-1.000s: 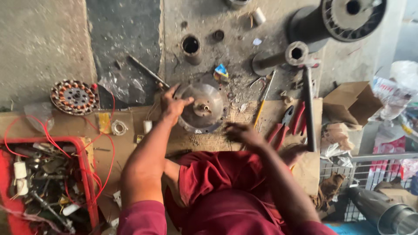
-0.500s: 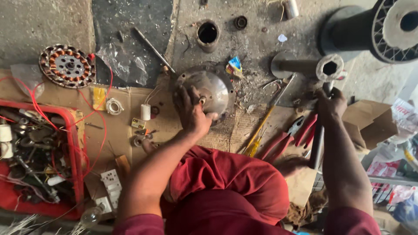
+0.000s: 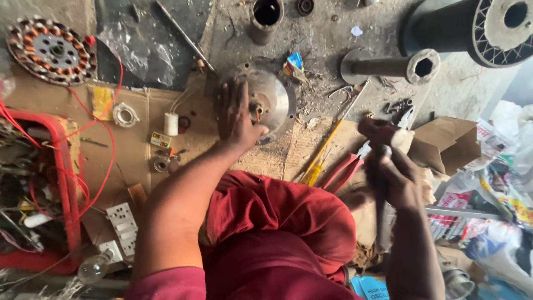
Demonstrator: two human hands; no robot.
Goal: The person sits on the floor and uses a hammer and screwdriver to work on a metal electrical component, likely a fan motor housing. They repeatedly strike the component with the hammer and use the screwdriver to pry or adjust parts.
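Note:
My left hand (image 3: 236,114) lies flat on a round grey metal motor cover (image 3: 273,101) that rests on cardboard on the floor, with a small shaft at its centre. My right hand (image 3: 393,176) is closed around the dark handle of a hammer (image 3: 382,166), held up at the right; its head is blurred. Red-handled pliers (image 3: 340,171) and a yellow-handled screwdriver (image 3: 322,155) lie between the two hands.
A wound stator (image 3: 51,51) with red wires lies at the far left, above a red crate (image 3: 39,189) of parts. Metal pipes (image 3: 388,66), a big black spool (image 3: 477,28), an open cardboard box (image 3: 447,145) and a white thread reel (image 3: 171,124) lie around. My red-clad knee (image 3: 277,222) is below.
My right hand has taken up the hammer from beside the pliers and lifted it toward me. My left hand stays on the motor cover. The view has shifted closer.

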